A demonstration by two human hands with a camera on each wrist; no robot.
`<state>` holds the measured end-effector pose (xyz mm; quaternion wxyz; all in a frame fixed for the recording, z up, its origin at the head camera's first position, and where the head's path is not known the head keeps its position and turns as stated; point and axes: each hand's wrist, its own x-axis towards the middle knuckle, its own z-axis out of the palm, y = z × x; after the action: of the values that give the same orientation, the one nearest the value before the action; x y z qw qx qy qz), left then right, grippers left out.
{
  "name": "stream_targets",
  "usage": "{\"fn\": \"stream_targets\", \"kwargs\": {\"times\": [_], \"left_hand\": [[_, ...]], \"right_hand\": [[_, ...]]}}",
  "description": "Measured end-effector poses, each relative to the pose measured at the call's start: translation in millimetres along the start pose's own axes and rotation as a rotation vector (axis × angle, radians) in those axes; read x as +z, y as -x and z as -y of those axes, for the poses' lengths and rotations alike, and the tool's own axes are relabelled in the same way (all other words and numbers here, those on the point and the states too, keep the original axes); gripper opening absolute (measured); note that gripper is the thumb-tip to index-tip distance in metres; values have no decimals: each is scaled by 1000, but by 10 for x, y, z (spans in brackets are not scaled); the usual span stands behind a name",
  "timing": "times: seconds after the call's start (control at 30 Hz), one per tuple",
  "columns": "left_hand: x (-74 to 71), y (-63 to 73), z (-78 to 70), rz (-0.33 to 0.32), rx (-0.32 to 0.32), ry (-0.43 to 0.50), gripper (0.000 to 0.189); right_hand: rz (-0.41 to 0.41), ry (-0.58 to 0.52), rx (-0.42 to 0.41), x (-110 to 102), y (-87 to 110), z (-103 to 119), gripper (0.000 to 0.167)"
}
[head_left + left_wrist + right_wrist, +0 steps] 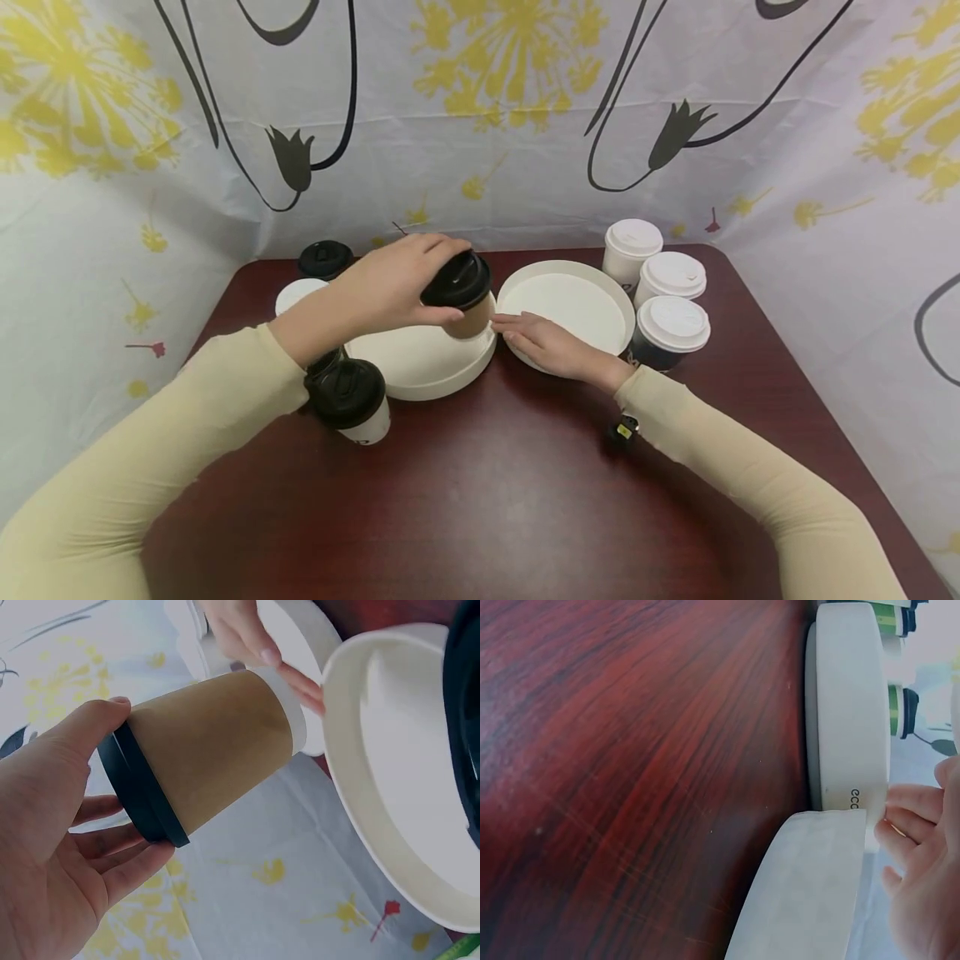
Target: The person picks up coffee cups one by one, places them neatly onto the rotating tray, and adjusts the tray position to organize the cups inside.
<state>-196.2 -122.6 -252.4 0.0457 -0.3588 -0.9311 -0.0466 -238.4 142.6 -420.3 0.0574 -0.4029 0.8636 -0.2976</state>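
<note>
The left hand (pixel 405 282) grips a brown cup (pixel 214 746) by its black lid (pixel 459 281), thumb on 1 side and fingers on the other, spread about as wide as the lid itself. The cup is held, lid uppermost, above the right edge of the left tray (pixel 420 388), a round white one toward the far edge of the worktop (pixel 525 492). A pale band shows round the cup's base in the left wrist view.

The right hand (pixel 543 343) holds nothing; its fingers are extended, reaching across the near left part of the right tray (pixel 573 304), with the fingertips at the left tray's rim where the 2 trays meet. The left wrist view shows those fingertips touching that rim.

Near the worktop's far right corner stand 3 white-lidded cups (pixel 673 275), just beside the right tray. Toward the left edge, a black-lidded cup (pixel 348 396) stands just in front of the left tray, and another dark lid shows partly behind it. A white lid (pixel 298 293) and a black lid (pixel 326 258) sit nearer the far left corner, partly hidden by the left arm. A flower-printed cloth (pixel 517 192) hangs behind the worktop.
</note>
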Motion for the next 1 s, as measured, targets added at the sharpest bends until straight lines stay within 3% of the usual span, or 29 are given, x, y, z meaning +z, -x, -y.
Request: {"fn": "stream_targets", "kwargs": {"times": [0.27,0.7,1.0], "left_hand": [[10,30,261,20,-75,11,82],[163,39,646,177,-210,-2,85],[265,-4,792,233,-236,-5,85]], "right_hand": [[7,149,-34,38,39,46,44],[-35,457,-134,113,103,113,49],[-47,479,-157,156,130,129,51]]}}
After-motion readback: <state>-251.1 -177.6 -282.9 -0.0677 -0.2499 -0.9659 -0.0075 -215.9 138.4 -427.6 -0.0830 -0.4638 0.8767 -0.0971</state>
